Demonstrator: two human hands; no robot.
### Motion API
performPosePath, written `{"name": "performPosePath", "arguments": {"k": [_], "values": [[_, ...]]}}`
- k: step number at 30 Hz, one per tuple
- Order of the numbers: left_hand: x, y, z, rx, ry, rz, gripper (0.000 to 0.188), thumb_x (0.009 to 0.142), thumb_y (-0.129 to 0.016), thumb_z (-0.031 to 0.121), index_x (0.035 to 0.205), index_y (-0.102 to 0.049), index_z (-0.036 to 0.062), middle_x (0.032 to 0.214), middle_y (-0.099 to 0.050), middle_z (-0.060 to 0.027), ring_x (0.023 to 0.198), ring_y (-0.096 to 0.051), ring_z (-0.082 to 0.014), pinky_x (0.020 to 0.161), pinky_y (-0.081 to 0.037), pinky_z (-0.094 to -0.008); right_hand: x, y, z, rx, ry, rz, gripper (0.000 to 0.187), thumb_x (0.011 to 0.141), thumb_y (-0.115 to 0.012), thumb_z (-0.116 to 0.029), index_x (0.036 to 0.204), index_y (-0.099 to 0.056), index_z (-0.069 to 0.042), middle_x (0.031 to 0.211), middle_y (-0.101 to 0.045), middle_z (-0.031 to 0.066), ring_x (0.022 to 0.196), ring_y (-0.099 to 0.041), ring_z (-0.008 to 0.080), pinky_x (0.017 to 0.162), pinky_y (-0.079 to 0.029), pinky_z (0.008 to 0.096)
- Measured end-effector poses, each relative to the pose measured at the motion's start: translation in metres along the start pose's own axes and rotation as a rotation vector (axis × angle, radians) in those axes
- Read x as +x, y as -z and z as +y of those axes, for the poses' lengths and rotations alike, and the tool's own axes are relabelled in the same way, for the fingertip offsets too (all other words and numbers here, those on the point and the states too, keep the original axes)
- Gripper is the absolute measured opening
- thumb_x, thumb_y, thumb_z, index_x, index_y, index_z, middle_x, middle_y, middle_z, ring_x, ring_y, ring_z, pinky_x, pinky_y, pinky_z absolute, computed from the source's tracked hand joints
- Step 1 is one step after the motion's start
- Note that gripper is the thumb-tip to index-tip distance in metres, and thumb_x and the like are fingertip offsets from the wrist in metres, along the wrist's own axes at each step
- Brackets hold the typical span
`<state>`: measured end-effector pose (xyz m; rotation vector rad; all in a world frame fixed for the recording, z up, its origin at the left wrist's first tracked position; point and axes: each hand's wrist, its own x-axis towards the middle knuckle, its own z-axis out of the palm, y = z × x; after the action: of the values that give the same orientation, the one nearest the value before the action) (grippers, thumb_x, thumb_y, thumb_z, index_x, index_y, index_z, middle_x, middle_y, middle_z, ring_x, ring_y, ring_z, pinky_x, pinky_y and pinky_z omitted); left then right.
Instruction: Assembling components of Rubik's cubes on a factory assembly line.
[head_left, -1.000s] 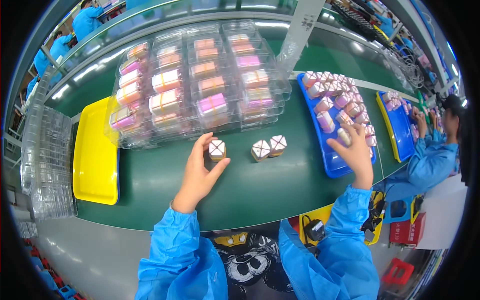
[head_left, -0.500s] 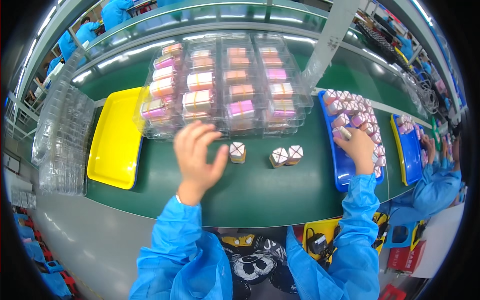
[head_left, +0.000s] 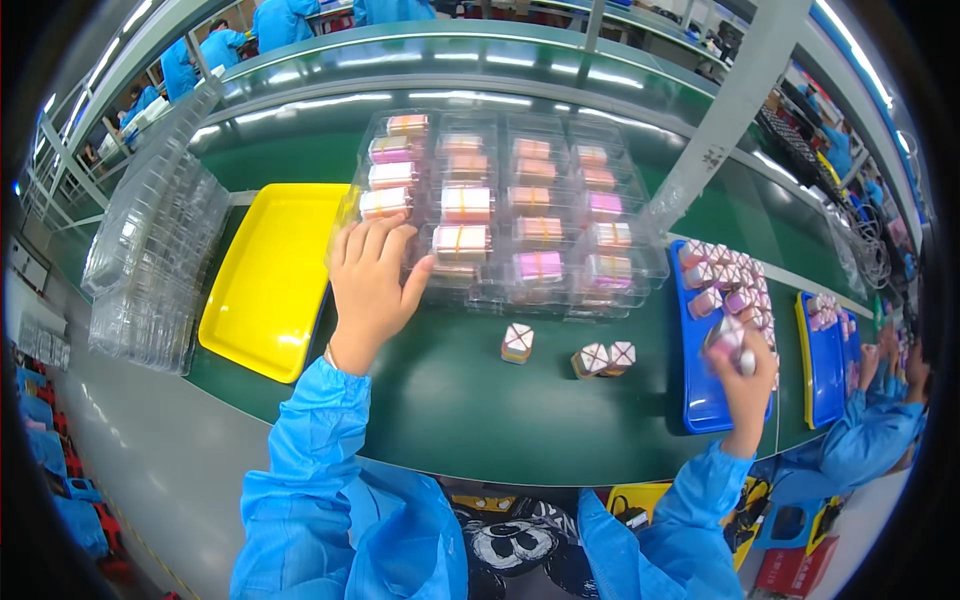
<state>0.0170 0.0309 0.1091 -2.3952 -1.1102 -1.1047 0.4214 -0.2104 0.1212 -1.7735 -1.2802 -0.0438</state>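
Observation:
My left hand [head_left: 372, 285] lies over the near left corner of a clear plastic blister tray [head_left: 480, 295], fingers stretched out and thumb apart. It hides the pocket under it. The tray's pockets hold small banded blocks [head_left: 466, 204] in white, pink and orange. At the right, my right hand [head_left: 750, 378] is closed on a small white-ended block [head_left: 727, 335], smeared by motion; a second one may be in the grip. It is over a blue tray [head_left: 705, 400] with many similar blocks, white ends up with dark crossed lines. Three such blocks [head_left: 517, 342] stand on the green table between my hands.
A yellow tray [head_left: 265, 290] lies left of the blister tray. Beyond it rises a stack of clear blister trays [head_left: 160, 270]. A metal post [head_left: 720, 130] stands behind the blue tray. At far right a co-worker's blue sleeve [head_left: 850, 430] is beside another blue tray [head_left: 822, 375].
My left hand has moved from the table in front of the blister tray onto its near left corner. My right hand has lifted a block off the blue tray. The whole view has shifted.

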Motion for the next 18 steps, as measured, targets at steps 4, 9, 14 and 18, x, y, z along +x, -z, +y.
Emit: {"name": "performPosePath", "arguments": {"k": [4, 9, 14, 18], "values": [[-0.002, -0.001, 0.001, -0.009, -0.028, 0.010, 0.034, 0.091, -0.057, 0.034, 0.112, -0.063, 0.0077, 0.129, -0.061, -0.0091, 0.124, -0.050, -0.0340, 0.107, -0.032, -0.0499, -0.025, -0.030, -0.083, 0.122, 0.258, -0.301, 0.041, 0.061, -0.091, -0.028, 0.092, -0.073, -0.008, 0.090, -0.069, 0.0045, 0.087, -0.064, 0.0234, 0.077, -0.051, 0.0357], [-0.032, 0.015, 0.061, -0.555, -0.230, -0.011, 0.057, 0.092, -0.051, 0.060, 0.112, -0.065, 0.0082, 0.111, -0.067, -0.0121, 0.108, -0.061, -0.0357, 0.095, -0.043, -0.0497, -0.046, -0.095, -0.122, 0.033, 0.437, -0.501, 0.041, 0.063, -0.088, -0.033, 0.095, -0.073, -0.014, 0.091, -0.067, -0.0005, 0.079, -0.062, 0.0194, 0.063, -0.052, 0.0317], [-0.076, 0.010, 0.104, -1.024, -0.012, -0.441, 0.042, 0.083, -0.074, 0.016, 0.122, -0.062, 0.0048, 0.122, -0.066, -0.0113, 0.112, -0.063, -0.0312, 0.093, -0.051, -0.0403, -0.055, -0.121, -0.120, -0.067, 0.478, -0.540, 0.040, 0.066, -0.084, -0.030, 0.098, -0.069, -0.012, 0.099, -0.063, -0.0002, 0.082, -0.061, 0.0204, 0.062, -0.053, 0.0351], [-0.100, 0.003, 0.111, -1.188, 0.164, -0.543, 0.050, 0.087, -0.070, 0.010, 0.134, -0.054, 0.0049, 0.132, -0.061, -0.0130, 0.116, -0.061, -0.0330, 0.096, -0.051, -0.0408, -0.062, -0.128, -0.110, -0.062, 0.425, -0.631, 0.045, 0.067, -0.082, -0.023, 0.107, -0.067, -0.010, 0.106, -0.062, 0.0037, 0.086, -0.062, 0.0246, 0.068, -0.053, 0.0377]]}}
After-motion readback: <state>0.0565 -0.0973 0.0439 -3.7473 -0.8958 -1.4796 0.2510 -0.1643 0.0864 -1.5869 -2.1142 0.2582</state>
